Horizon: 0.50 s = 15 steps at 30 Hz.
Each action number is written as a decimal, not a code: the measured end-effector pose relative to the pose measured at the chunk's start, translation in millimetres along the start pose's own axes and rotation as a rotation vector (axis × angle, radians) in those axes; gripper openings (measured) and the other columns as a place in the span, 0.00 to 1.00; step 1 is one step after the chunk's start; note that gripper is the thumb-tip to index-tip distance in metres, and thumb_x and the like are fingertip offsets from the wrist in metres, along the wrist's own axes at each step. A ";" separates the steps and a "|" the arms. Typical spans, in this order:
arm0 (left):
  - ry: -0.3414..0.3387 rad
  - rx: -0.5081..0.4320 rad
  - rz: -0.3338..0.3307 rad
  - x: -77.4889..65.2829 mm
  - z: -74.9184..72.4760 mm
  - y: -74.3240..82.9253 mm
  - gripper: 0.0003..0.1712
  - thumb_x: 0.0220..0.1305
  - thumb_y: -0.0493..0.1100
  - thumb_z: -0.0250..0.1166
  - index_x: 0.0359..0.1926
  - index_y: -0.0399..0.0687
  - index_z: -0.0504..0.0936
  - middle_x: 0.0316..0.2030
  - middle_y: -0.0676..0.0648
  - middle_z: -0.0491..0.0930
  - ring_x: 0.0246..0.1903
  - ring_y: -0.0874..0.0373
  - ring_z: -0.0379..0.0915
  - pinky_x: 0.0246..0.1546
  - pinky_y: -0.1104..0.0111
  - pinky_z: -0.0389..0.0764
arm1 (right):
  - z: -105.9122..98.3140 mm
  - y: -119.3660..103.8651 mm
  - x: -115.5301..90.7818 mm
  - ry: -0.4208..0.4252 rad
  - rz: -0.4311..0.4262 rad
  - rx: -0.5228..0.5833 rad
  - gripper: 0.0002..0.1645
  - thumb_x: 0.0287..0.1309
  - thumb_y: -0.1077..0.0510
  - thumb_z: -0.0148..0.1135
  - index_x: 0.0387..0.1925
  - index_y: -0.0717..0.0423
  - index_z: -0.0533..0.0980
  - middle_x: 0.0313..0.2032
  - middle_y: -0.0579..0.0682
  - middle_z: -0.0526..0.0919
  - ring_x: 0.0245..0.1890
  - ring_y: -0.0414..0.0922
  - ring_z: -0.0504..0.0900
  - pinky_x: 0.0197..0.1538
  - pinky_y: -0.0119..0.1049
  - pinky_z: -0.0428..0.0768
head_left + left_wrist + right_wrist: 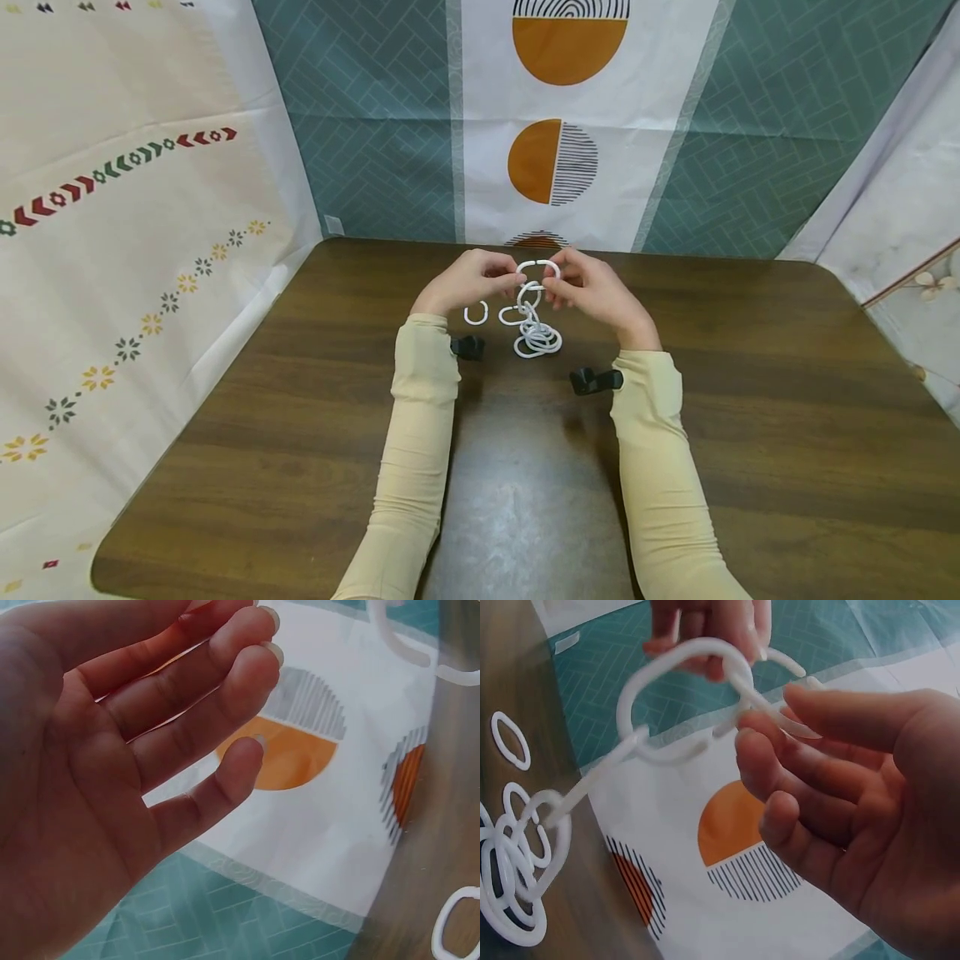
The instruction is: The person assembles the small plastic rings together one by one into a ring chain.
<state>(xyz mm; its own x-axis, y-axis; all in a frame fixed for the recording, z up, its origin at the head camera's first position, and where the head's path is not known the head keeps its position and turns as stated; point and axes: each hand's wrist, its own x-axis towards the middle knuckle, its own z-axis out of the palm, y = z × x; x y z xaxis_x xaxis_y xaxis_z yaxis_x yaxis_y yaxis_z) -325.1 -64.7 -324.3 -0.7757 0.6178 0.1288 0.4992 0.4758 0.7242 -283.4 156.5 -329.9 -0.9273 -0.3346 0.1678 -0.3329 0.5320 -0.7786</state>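
Near the far table edge, my left hand (472,279) and right hand (600,292) pinch opposite ends of one white plastic curtain ring (528,263), holding it in the air. From it hangs a linked chain of similar rings, which runs down to a loose pile (514,862) on the table. In the right wrist view, the thumb and fingers of my right hand (870,795) meet on the held ring. The left wrist view shows my left palm (67,825), with the thumb and index fingertips cut off. A separate ring (440,930) lies apart from the chain.
The brown wooden table (300,417) has a patterned green and white cloth (375,167) hanging behind its far edge. Pale printed cloths (150,250) hang at both sides. A black wrist mount (468,347) sits on each wrist.
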 end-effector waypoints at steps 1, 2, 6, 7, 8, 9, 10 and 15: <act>0.006 0.001 0.001 -1.7 -1.8 0.5 0.14 0.68 0.48 0.60 0.33 0.42 0.82 0.31 0.40 0.83 0.32 0.57 0.77 0.38 0.68 0.75 | 0.5 1.1 0.5 -0.012 -0.011 -0.015 0.09 0.67 0.59 0.57 0.44 0.58 0.70 0.31 0.60 0.83 0.28 0.46 0.81 0.36 0.35 0.77; 0.012 0.001 -0.001 -3.5 -3.8 0.8 0.13 0.68 0.48 0.60 0.34 0.43 0.82 0.32 0.41 0.83 0.33 0.56 0.78 0.39 0.67 0.75 | 1.2 2.3 1.1 -0.024 -0.022 -0.028 0.09 0.67 0.59 0.57 0.44 0.58 0.70 0.31 0.60 0.83 0.28 0.46 0.81 0.37 0.36 0.76; 0.045 0.013 -0.006 -10.9 -12.3 1.9 0.13 0.68 0.48 0.60 0.34 0.43 0.82 0.32 0.42 0.83 0.35 0.54 0.80 0.42 0.66 0.77 | 3.4 8.3 2.7 -0.073 -0.044 -0.100 0.11 0.66 0.58 0.58 0.46 0.58 0.71 0.33 0.57 0.85 0.29 0.42 0.81 0.40 0.36 0.75; 0.054 0.018 -0.003 -12.8 -14.2 2.6 0.13 0.68 0.48 0.60 0.34 0.44 0.82 0.32 0.43 0.83 0.35 0.54 0.80 0.42 0.66 0.77 | 3.5 9.8 3.0 -0.083 -0.049 -0.116 0.11 0.66 0.58 0.58 0.47 0.58 0.71 0.33 0.57 0.85 0.29 0.41 0.81 0.41 0.37 0.75; 0.063 0.021 -0.001 -14.7 -16.3 3.4 0.13 0.68 0.48 0.60 0.34 0.44 0.82 0.32 0.42 0.83 0.35 0.54 0.79 0.43 0.65 0.77 | 3.4 11.1 3.1 -0.092 -0.051 -0.123 0.12 0.66 0.58 0.58 0.48 0.58 0.71 0.33 0.57 0.85 0.29 0.41 0.81 0.42 0.38 0.75; 0.073 0.028 0.004 -16.5 -18.2 4.3 0.13 0.68 0.48 0.60 0.34 0.44 0.82 0.32 0.41 0.83 0.35 0.55 0.79 0.43 0.65 0.77 | 3.1 12.1 3.0 -0.096 -0.051 -0.130 0.12 0.66 0.58 0.58 0.48 0.58 0.71 0.33 0.57 0.85 0.30 0.41 0.81 0.42 0.38 0.75; 0.083 0.035 0.008 -18.4 -19.9 5.6 0.13 0.68 0.48 0.60 0.33 0.44 0.82 0.32 0.41 0.82 0.35 0.55 0.78 0.43 0.65 0.77 | 2.7 13.3 3.0 -0.097 -0.049 -0.135 0.11 0.66 0.59 0.57 0.48 0.58 0.72 0.33 0.57 0.85 0.30 0.42 0.81 0.43 0.38 0.75; 0.110 0.053 0.018 -26.7 -25.1 10.2 0.12 0.67 0.49 0.61 0.31 0.47 0.82 0.29 0.44 0.81 0.33 0.57 0.76 0.42 0.66 0.76 | 5.8 21.9 6.5 -0.097 -0.009 -0.165 0.08 0.67 0.62 0.54 0.46 0.60 0.73 0.35 0.61 0.84 0.34 0.49 0.82 0.43 0.39 0.75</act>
<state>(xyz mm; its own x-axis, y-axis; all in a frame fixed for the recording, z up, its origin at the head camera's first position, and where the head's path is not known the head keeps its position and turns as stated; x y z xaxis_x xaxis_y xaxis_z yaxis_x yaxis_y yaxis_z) -308.9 -92.1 -303.3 -0.8025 0.5557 0.2171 0.5310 0.4994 0.6846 -295.7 161.4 -349.3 -0.9062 -0.4086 0.1090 -0.3717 0.6467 -0.6660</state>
